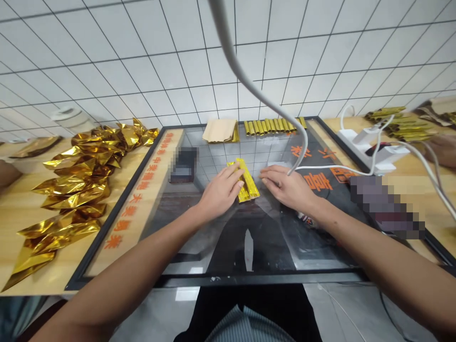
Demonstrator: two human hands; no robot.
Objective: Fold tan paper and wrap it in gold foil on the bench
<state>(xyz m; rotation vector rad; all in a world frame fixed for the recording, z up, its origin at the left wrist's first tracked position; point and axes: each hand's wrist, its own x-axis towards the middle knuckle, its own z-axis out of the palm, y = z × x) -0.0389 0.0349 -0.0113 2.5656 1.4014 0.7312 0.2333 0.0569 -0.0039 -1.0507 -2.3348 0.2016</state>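
Folded piece (251, 182): shiny gold foil, long and narrow, creased lengthwise into two raised ridges with a darker trough between; lies near the middle of a glass panel (178, 237), smooth and reflective, black-framed, with orange characters printed along its left side and at the right. Panel rests on the bench (21, 171), pale wood grain. At the panel's far edge: a stack of sheets (218, 131), matte tan paper on top, gold showing at the right side; beside it a row of slim gold tubes (272, 126), set side by side. Left of the panel: a heap of crinkled foil shapes (76, 190), glossy, pointed at the ends, overlapping. A smooth white cable (245, 83) hangs in front of the tiled wall (142, 52). Hands are apart from each other. Left hand (223, 187): fingers extended close together, gently bent, tips on the folded piece's left part; whether the thumb pinches it, cannot tell. Right hand (281, 185): half open, fingers loosely curved, just right of the folded piece and not touching it; no object visible in its grasp.
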